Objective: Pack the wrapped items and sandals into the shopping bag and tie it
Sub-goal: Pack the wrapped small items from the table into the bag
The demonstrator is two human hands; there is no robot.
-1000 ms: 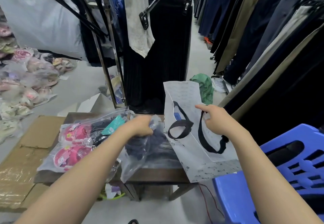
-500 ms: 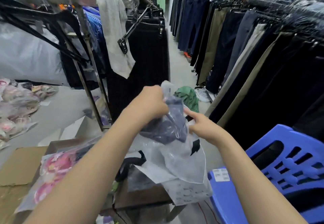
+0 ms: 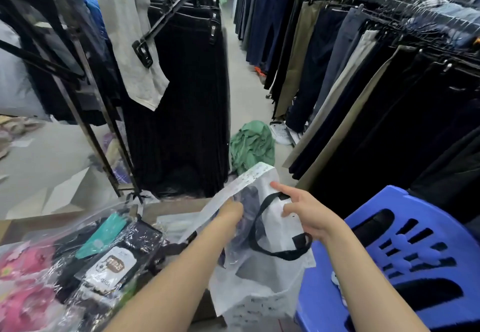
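A white shopping bag [image 3: 270, 277] with black handles hangs open over the table's right end. My right hand [image 3: 302, 210] pinches its near rim by a handle. My left hand [image 3: 231, 213] is inside the mouth, closed on a dark wrapped item [image 3: 248, 199] in clear plastic that sits partly in the bag. On the table to the left lie pink sandals [image 3: 24, 295] in clear plastic, and dark wrapped items [image 3: 114, 261] with a teal piece beside them.
A blue plastic chair [image 3: 405, 259] stands close on the right. Racks of hanging trousers [image 3: 337, 77] line the aisle, with black skirts on a rack [image 3: 187, 113] ahead. A green garment [image 3: 250, 147] lies on the floor beyond the wooden table [image 3: 179, 209].
My left hand lifted the dark wrapped item off the table and pushed it down into the bag's mouth. My right hand raised the bag and holds it open.
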